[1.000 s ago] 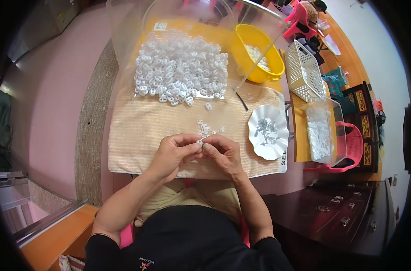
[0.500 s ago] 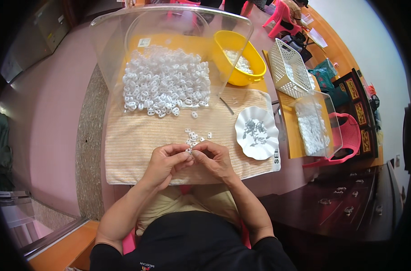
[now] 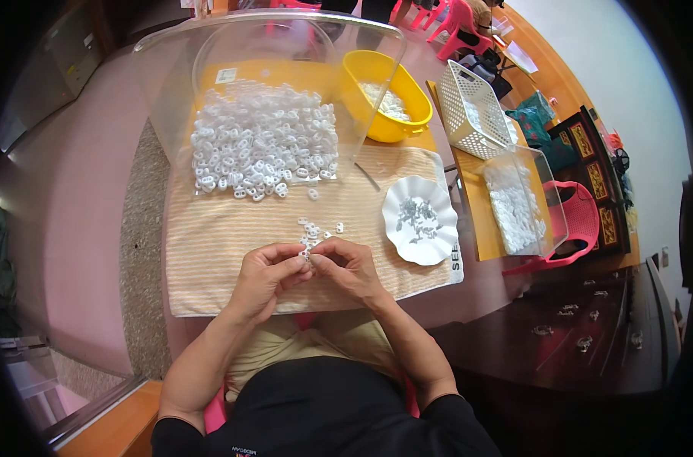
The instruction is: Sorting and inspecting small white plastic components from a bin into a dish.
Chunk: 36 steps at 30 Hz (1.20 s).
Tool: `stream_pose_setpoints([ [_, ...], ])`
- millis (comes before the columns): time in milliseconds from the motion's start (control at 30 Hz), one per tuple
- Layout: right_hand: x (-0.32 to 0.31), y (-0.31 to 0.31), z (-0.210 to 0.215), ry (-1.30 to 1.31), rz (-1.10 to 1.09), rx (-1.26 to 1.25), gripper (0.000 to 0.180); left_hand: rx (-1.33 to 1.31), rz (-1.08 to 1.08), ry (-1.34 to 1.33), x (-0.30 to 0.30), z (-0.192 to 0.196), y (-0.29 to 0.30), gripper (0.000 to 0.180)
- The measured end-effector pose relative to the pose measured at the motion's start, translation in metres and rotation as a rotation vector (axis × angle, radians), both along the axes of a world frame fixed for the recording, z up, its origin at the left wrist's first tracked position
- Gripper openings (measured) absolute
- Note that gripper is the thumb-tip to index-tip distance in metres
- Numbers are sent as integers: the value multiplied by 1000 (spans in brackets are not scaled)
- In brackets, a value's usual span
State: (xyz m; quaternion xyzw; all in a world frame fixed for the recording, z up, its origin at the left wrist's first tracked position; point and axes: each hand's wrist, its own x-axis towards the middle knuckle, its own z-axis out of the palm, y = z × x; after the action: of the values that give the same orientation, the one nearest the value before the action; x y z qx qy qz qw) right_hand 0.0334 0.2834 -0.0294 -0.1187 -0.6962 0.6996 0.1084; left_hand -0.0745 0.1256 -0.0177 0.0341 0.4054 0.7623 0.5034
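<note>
My left hand [image 3: 270, 276] and my right hand [image 3: 345, 268] meet at the near side of the striped towel [image 3: 224, 259]. Both are closed, with thumbs and forefingers pinching one small white plastic piece with holes [image 3: 305, 257] between them. Just beyond the fingertips lie several loose white pieces [image 3: 310, 230]. A scalloped white dish [image 3: 439, 247] to the right holds small grey parts [image 3: 418, 219]. Farther off, a large heap of white two-holed pieces [image 3: 262, 141] fills a clear plastic bin [image 3: 160, 99] tipped toward me.
Behind the dish stands a yellow tub [image 3: 396, 131] with white pieces inside. A thin dark rod [image 3: 368, 176] lies on the towel. On a side table are a white perforated basket [image 3: 468, 126] and another clear bin of white pieces [image 3: 514, 209]. A pink chair [image 3: 578, 213] stands beyond.
The whole view has shifted slightly, so the things appear farther left. Both hands keep their pinch on the small white piece, with almost no change in finger position.
</note>
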Motion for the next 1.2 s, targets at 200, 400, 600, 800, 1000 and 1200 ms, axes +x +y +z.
stream_pose_setpoints([
  [200, -1, -2, 0, 40, -12, -13, 13, -9, -5, 4, 0, 0, 0, 22],
  [400, 1, 1, -1, -5, 11, -11, 14, -11, -7, 7, 0, -2, 0, 22],
  [600, -1, 0, -1, 25, -33, 30, 10, -15, -17, 14, 0, -1, 1, 21],
  [800, -1, 2, -6, 57, -21, 48, 10, -31, -13, 27, 0, 0, 2, 21],
  [1000, 1, 5, -8, 15, 55, 35, 15, -37, -15, 27, 0, 0, 1, 20],
  [1200, 2, 7, -13, 22, 54, 45, 15, -22, -16, 31, 0, -2, 1, 20],
])
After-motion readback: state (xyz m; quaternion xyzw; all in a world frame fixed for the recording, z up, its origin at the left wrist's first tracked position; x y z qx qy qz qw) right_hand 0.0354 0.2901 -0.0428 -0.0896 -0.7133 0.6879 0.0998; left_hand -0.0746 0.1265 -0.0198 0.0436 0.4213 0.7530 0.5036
